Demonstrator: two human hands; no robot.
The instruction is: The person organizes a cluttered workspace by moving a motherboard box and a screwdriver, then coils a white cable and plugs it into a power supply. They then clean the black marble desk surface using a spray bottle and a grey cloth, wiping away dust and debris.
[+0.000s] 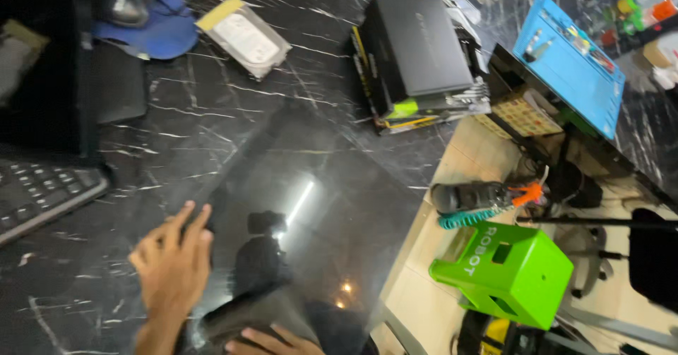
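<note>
From the head view, a large flat glossy dark panel [311, 214] lies on the black marble tabletop [212, 108] with its white veins; the panel's smooth face mirrors a ceiling light and a dark silhouette. It sits in the middle of the table, its near edge reaching the two hands.

The left hand [173, 267] rests palm-down on the panel's near left edge, fingers [191, 221] straight and close together, pointing away. Of the right hand [272, 341] only the fingers show at the bottom edge, lying flat near the panel's near corner; whether they grip anything cannot be told.

Far right of the panel stands a black rectangular box [417, 48] on stacked items. Far left lie a plastic-bagged white slab [246, 37] and a blue mouse pad [159, 30]. A black keyboard [42, 196] lies at left. Below the table's right edge sits a bright green blocky plastic housing [508, 270].
</note>
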